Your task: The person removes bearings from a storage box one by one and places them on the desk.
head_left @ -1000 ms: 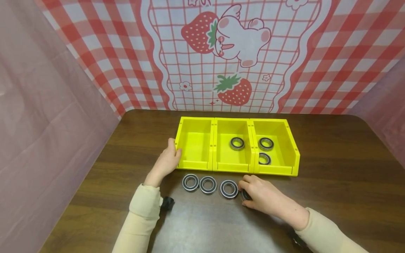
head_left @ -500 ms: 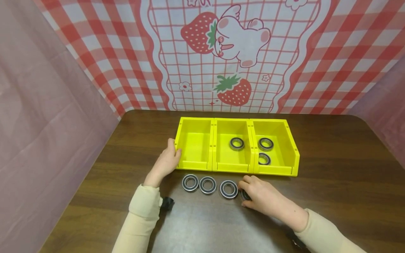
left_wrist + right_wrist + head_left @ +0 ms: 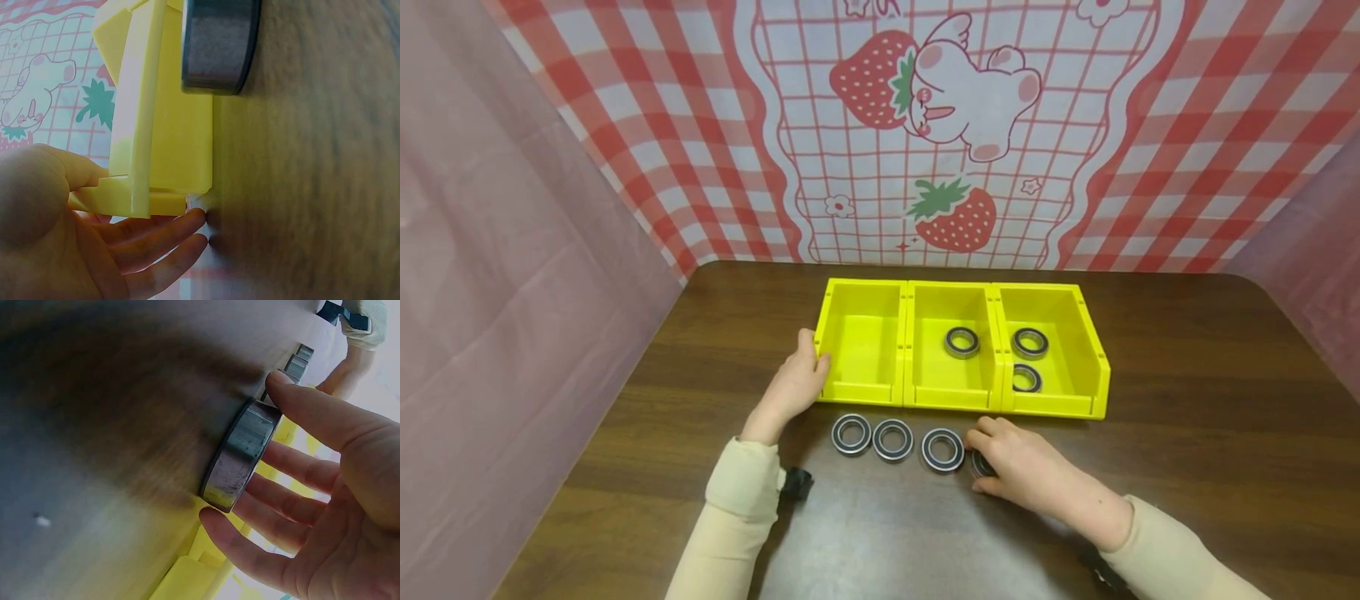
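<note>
In the head view my left hand [image 3: 790, 383] holds the outer side wall of the leftmost yellow bin [image 3: 859, 393]. The left wrist view shows its thumb [image 3: 84, 170] over the wall and the fingers outside, low by the tabletop. My right hand [image 3: 1026, 467] grips a ball bearing [image 3: 244, 453] at the right end of a row, mostly hidden from above. The thumb is at one edge and the fingers curve round the other side. To its left lie three more bearings: one close by [image 3: 942, 467], a middle one [image 3: 892, 456] and the leftmost [image 3: 852, 452].
Three yellow bins stand side by side behind the row. One bearing [image 3: 962, 355] lies in the middle bin [image 3: 951, 400], two [image 3: 1030, 356] in the right bin [image 3: 1052, 407]. The wooden table [image 3: 1210, 417] ends at a checked cloth [image 3: 1150, 208] behind.
</note>
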{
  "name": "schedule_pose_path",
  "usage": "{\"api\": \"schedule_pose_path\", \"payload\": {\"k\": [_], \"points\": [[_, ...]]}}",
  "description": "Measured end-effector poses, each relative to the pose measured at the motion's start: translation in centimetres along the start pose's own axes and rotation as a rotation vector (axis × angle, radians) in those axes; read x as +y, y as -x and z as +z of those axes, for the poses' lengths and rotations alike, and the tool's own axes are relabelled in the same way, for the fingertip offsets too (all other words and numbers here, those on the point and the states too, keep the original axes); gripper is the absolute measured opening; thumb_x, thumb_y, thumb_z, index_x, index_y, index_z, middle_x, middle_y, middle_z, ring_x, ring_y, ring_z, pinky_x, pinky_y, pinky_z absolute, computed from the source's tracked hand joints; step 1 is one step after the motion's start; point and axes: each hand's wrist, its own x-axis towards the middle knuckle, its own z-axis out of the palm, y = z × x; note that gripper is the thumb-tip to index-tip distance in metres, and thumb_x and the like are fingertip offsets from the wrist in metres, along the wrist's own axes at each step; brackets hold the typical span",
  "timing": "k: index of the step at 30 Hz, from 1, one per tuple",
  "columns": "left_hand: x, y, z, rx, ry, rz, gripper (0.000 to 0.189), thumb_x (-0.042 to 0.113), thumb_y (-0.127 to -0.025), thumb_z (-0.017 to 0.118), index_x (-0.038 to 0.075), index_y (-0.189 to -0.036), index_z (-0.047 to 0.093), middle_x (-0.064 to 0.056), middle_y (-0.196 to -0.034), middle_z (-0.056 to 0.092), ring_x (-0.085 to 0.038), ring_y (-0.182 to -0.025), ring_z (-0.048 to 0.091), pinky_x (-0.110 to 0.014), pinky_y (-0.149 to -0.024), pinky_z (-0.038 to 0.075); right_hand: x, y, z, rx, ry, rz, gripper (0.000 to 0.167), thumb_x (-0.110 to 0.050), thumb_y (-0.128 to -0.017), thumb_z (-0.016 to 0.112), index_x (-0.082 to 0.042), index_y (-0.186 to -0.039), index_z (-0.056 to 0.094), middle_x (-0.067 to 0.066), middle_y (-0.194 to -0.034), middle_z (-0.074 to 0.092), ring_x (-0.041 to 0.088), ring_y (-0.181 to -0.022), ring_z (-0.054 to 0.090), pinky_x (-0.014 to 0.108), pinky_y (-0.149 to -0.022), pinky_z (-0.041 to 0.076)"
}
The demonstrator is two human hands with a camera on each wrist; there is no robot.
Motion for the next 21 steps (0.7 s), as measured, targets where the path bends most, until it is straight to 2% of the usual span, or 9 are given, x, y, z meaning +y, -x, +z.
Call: {"api": "schedule_pose_path", "payload": {"k": [6, 16, 21], "points": [[0.0, 0.0, 0.0, -0.004, 0.000, -0.009, 0.033, 0.023, -0.095, 0.039, 0.006, -0.120, 0.026, -0.018, -0.088, 0.054, -0.025, -0.068, 0.051, -0.034, -0.062, 0.042, -0.1, 0.0, -0.1, 0.019, 0.003, -0.008, 0.036, -0.029, -0.065, 0.079, -0.010, -0.089, 0.059, -0.003, -0.080, 0.047, 0.012, -0.072, 0.046, 0.029, -0.059, 0.042], [0.1, 0.1, -0.1, -0.015, 0.010, -0.015, 0.034, 0.024, -0.095, 0.038, 0.007, -0.121, 0.025, -0.017, -0.087, 0.053, -0.025, -0.066, 0.051, -0.032, -0.059, 0.041, -0.4, -1.2, -0.7, 0.140, 0.059, -0.079, 0.018, -0.012, -0.071, 0.071, -0.014, -0.071, 0.053, -0.005, -0.068, 0.045, 0.011, -0.059, 0.045, 0.025, -0.052, 0.040], [0.0, 0.0, 0.0, -0.019, 0.004, -0.013, 0.033, 0.024, -0.095, 0.039, 0.007, -0.120, 0.025, -0.017, -0.086, 0.053, -0.024, -0.065, 0.051, -0.031, -0.058, 0.041, -0.4, -2.0, -1.4, 0.157, 0.046, -0.093, 0.012, -0.010, -0.074, 0.068, -0.013, -0.075, 0.056, -0.004, -0.068, 0.049, 0.009, -0.057, 0.046, 0.023, -0.051, 0.040]]}}
